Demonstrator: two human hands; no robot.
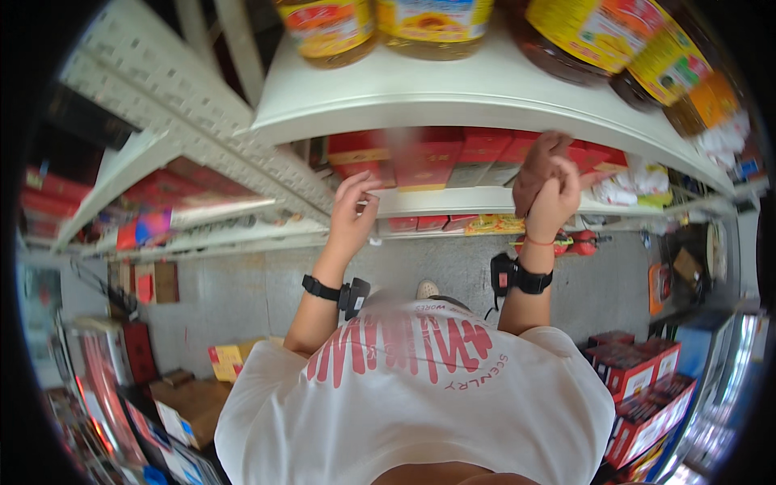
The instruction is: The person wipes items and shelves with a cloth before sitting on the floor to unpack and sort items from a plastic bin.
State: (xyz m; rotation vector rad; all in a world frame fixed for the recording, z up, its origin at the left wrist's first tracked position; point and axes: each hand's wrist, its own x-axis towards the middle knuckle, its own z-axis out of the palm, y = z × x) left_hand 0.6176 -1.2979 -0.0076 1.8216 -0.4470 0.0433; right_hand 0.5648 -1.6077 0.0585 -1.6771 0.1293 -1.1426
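My left hand (356, 205) is raised before the white metal shelf, fingers curled loosely, with nothing visible in it. A brown cloth (535, 176) is in my right hand (559, 193), at the front edge of the upper shelf (388, 112). Above the hands, bottles of yellowish oil (434, 51) and darker bottles with yellow labels (591, 36) stand on that upper shelf. Red boxes (427, 157) line the shelf below it, behind my hands. Black straps with small devices are on both wrists.
A perforated shelf upright (182, 130) rises at the left. White and green plastic packages (633, 185) lie on the lower shelf at right. Red boxes (642, 370) are stacked behind me at right, and a cardboard box (194, 403) is behind at left. Red items lie near the floor at right.
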